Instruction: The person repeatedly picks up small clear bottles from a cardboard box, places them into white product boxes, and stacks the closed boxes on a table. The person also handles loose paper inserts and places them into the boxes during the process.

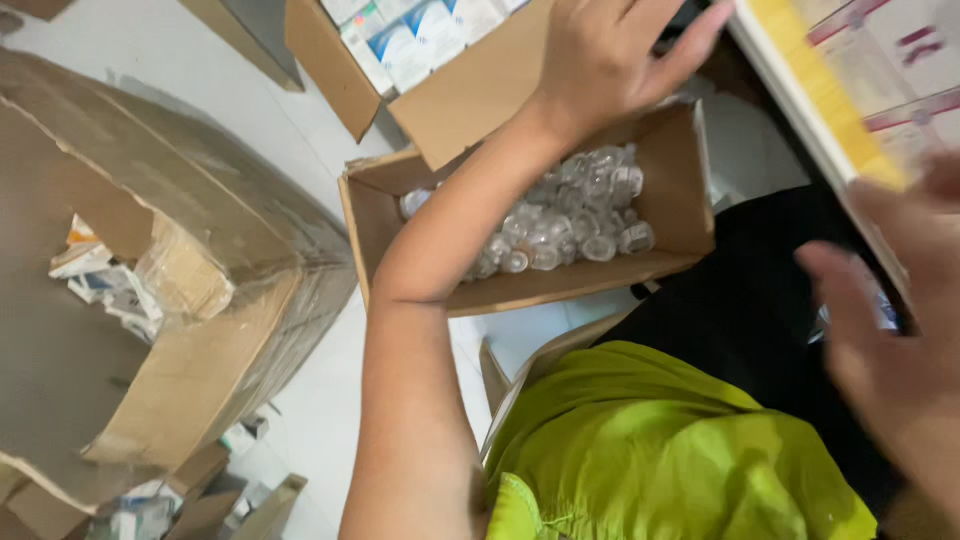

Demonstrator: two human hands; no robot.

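your left hand point(610, 55) is spread open, holding nothing, above the brown cardboard box point(680, 190) of small clear glass vials point(570, 215) on the floor; right hand point(890, 310) is blurred, fingers loosely spread.

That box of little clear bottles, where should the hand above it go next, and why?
Probably straight down: the left hand hovers open and empty over the far end of the cardboard box, with the clear vials piled just below. The right hand is blurred, off to the side.
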